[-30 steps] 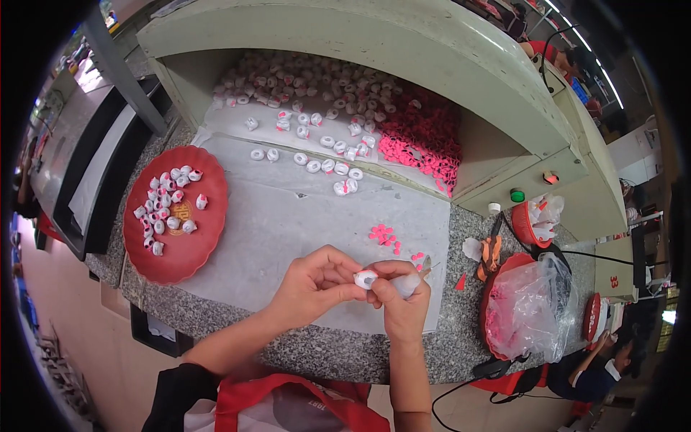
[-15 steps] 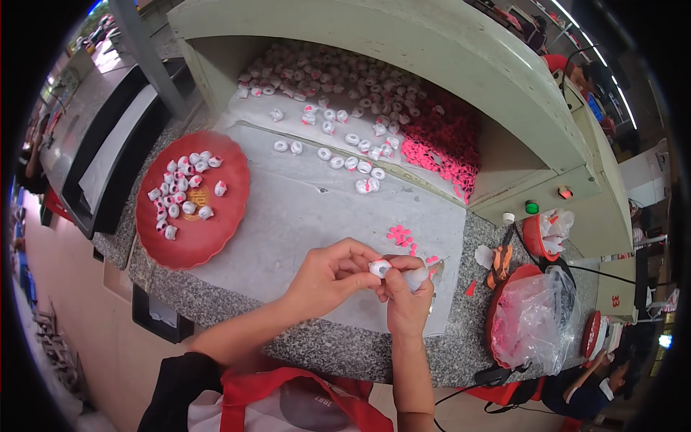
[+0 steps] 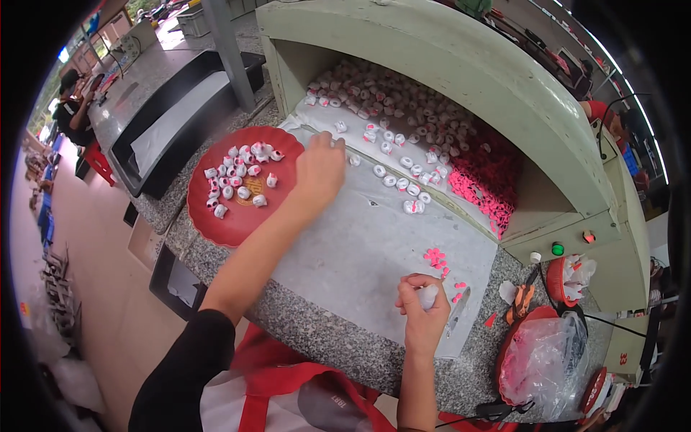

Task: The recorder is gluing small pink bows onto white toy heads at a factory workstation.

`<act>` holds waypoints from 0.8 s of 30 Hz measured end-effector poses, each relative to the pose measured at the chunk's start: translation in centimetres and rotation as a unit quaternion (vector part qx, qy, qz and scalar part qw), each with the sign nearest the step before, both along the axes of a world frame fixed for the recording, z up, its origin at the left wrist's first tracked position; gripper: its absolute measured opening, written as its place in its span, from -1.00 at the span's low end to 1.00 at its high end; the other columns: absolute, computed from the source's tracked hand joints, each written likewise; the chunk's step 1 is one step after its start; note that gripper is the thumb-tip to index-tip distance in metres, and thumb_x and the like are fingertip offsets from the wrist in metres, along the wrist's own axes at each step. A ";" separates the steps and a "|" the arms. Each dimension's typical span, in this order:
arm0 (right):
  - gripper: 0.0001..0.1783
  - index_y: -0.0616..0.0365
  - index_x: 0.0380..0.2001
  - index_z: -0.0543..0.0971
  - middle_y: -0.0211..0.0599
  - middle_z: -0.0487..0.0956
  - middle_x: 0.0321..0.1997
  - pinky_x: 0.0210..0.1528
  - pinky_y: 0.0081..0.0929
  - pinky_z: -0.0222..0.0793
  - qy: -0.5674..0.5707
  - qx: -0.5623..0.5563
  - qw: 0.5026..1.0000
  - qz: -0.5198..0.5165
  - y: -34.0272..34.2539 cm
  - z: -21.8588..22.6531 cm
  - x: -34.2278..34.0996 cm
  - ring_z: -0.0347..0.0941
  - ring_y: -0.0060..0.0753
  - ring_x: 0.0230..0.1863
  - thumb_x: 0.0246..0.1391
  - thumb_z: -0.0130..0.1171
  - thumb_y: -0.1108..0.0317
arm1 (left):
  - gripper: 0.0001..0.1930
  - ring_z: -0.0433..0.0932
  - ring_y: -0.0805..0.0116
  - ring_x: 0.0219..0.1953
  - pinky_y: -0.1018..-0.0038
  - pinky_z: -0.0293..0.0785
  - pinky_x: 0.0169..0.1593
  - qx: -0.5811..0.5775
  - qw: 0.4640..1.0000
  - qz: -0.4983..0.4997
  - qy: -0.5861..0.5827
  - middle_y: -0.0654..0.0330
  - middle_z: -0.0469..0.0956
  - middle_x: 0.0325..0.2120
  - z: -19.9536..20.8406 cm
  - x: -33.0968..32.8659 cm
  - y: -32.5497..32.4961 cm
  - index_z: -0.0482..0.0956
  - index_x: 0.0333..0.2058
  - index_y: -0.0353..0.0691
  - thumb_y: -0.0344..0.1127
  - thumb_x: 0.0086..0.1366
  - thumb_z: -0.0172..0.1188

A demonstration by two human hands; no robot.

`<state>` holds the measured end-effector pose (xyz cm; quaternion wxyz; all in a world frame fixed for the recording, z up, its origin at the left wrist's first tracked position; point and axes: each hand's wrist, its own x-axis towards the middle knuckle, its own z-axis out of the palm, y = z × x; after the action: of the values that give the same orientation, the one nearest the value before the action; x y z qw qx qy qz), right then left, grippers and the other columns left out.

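My left hand (image 3: pixel 321 169) reaches over the grey-white sheet (image 3: pixel 338 237) to the left end of a row of small white ring-shaped pieces (image 3: pixel 389 181). Its fingers are curled together, with the tips turned away, so what they pinch is hidden. Above the right part of the sheet, my right hand (image 3: pixel 419 313) is closed around a small translucent white bottle (image 3: pixel 427 296). Beside it lie loose pink bits (image 3: pixel 434 257) and a slim metal blade (image 3: pixel 458 309). A red scalloped plate (image 3: pixel 216 234) holds several white pieces with pink parts (image 3: pixel 244 193).
A pale green hooded cabinet (image 3: pixel 461 54) arches over heaped white pieces (image 3: pixel 403 93) and pink bits (image 3: pixel 479 180). At right are a red basin with a plastic bag (image 3: pixel 543 353), a small red bowl (image 3: pixel 556 279) and orange-handled pliers (image 3: pixel 520 304). A black tray (image 3: pixel 129 169) stands left.
My left hand has left the right hand and moved far left, to the row of white pieces. The white piece held between both hands is out of sight. My right hand keeps the bottle.
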<state>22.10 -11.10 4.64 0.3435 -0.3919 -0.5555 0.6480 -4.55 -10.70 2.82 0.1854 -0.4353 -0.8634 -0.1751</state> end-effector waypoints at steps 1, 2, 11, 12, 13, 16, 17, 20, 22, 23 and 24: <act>-0.87 0.20 -0.46 0.41 -0.29 0.47 -0.39 -0.62 -0.75 0.17 -0.005 0.015 1.000 0.002 0.0 0.1 0.2 0.32 -0.65 -0.62 -0.12 0.15 0.48 | -0.76 0.46 0.11 -0.28 0.34 0.44 -0.27 -0.080 0.996 0.013 -0.019 0.05 0.45 -0.31 -0.8 -0.4 1.6 0.51 -0.32 -0.22 -0.46 -0.05 0.07; -0.88 0.20 -0.46 0.41 -0.31 0.46 -0.41 -0.62 -0.75 0.17 -0.009 0.029 1.000 -0.008 0.1 0.1 0.5 0.32 -0.65 -0.62 -0.11 0.15 0.48 | -0.82 0.48 0.09 -0.32 0.34 0.46 -0.33 -0.161 0.986 0.014 -0.037 0.03 0.48 -0.39 -0.7 -0.3 2.8 0.50 -0.38 -0.29 -0.48 -0.04 0.02; -0.60 0.22 -0.16 0.24 -0.31 0.40 -0.37 -0.42 -0.66 0.34 0.027 0.037 0.998 -0.034 1.4 0.6 2.7 0.38 -0.50 -0.47 -0.12 0.07 0.59 | -0.76 0.51 0.24 -0.22 0.52 0.48 -0.16 0.210 0.295 -0.261 -0.895 0.08 0.44 -0.15 1.9 10.7 -3.3 0.45 -0.18 -0.27 -0.54 0.14 0.03; -0.60 0.22 -0.16 0.24 -0.31 0.40 -0.37 -0.42 -0.66 0.34 0.023 0.034 0.998 -0.043 1.6 0.9 2.7 0.38 -0.50 -0.47 -0.12 0.07 0.59 | -0.76 0.51 0.24 -0.22 0.52 0.48 -0.16 0.202 0.291 -0.259 -0.899 0.08 0.44 -0.15 1.7 11.4 -3.4 0.45 -0.18 -0.27 -0.54 0.14 0.03; -0.59 0.22 -0.15 0.23 -0.29 0.39 -0.38 -0.41 -0.65 0.36 0.040 0.037 0.997 -0.057 1.7 1.4 2.6 0.38 -0.49 -0.49 -0.12 0.06 0.60 | -0.74 0.51 0.24 -0.20 0.52 0.48 -0.15 0.191 0.287 -0.244 -0.906 0.06 0.44 -0.14 1.6 11.9 -3.5 0.44 -0.16 -0.27 -0.54 0.14 0.02; -0.64 0.26 -0.18 0.27 -0.26 0.38 -0.41 -0.43 -0.66 0.35 0.047 0.037 0.992 -0.111 1.7 2.7 2.7 0.36 -0.51 -0.55 -0.14 -0.01 0.61 | -0.73 0.49 0.25 -0.18 0.51 0.48 -0.16 0.185 0.342 -0.239 -0.890 0.02 0.44 -0.18 1.6 13.0 -3.8 0.43 -0.16 -0.30 -0.57 0.12 0.03; -0.69 0.27 -0.23 0.31 -0.26 0.39 -0.41 -0.45 -0.68 0.33 0.046 0.072 0.988 -0.127 1.5 2.8 2.9 0.34 -0.54 -0.58 -0.16 -0.02 0.57 | -0.73 0.48 0.27 -0.19 0.49 0.49 -0.15 0.209 0.416 -0.246 -0.850 0.03 0.43 -0.19 2.2 13.4 -4.0 0.43 -0.19 -0.33 -0.60 0.09 0.05; -0.75 0.30 -0.37 0.40 -0.27 0.40 -0.39 -0.42 -0.67 0.30 -0.002 0.121 0.979 -0.166 0.0 3.0 3.3 0.32 -0.55 -0.55 -0.22 -0.04 0.44 | -0.72 0.47 0.30 -0.20 0.47 0.49 -0.13 0.258 0.563 -0.293 -0.729 0.06 0.39 -0.22 2.2 14.3 -4.3 0.43 -0.23 -0.37 -0.67 0.03 0.09; -0.71 0.31 -0.36 0.41 -0.26 0.41 -0.39 -0.33 -0.60 0.29 -0.073 0.320 0.932 -0.157 -1.0 2.9 3.4 0.34 -0.49 -0.46 -0.22 0.02 0.38 | -0.71 0.46 0.32 -0.20 0.46 0.49 -0.12 0.282 0.635 -0.323 -0.643 0.09 0.37 -0.22 2.2 14.4 -4.6 0.42 -0.24 -0.39 -0.70 0.00 0.10; -0.70 0.32 -0.37 0.42 -0.24 0.42 -0.38 -0.26 -0.54 0.28 -0.082 0.342 0.925 -0.140 -1.5 2.7 3.6 0.35 -0.43 -0.38 -0.22 0.07 0.36 | -0.69 0.45 0.33 -0.19 0.47 0.48 -0.11 0.264 0.665 -0.344 -0.608 0.08 0.36 -0.22 2.3 14.3 -4.7 0.41 -0.22 -0.40 -0.71 -0.01 0.09; -0.70 0.32 -0.37 0.42 -0.24 0.42 -0.38 -0.26 -0.54 0.28 -0.083 0.342 0.926 -0.135 -1.3 2.7 3.5 0.35 -0.43 -0.38 -0.22 0.07 0.36 | -0.68 0.44 0.34 -0.18 0.48 0.48 -0.10 0.245 0.694 -0.364 -0.572 0.08 0.34 -0.21 2.3 14.3 -4.7 0.40 -0.21 -0.40 -0.72 -0.01 0.09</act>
<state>25.62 -12.45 7.31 0.4935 -0.3739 -0.7118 0.3316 9.73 -15.43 5.15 -0.3219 -0.4704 -0.5035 -0.6493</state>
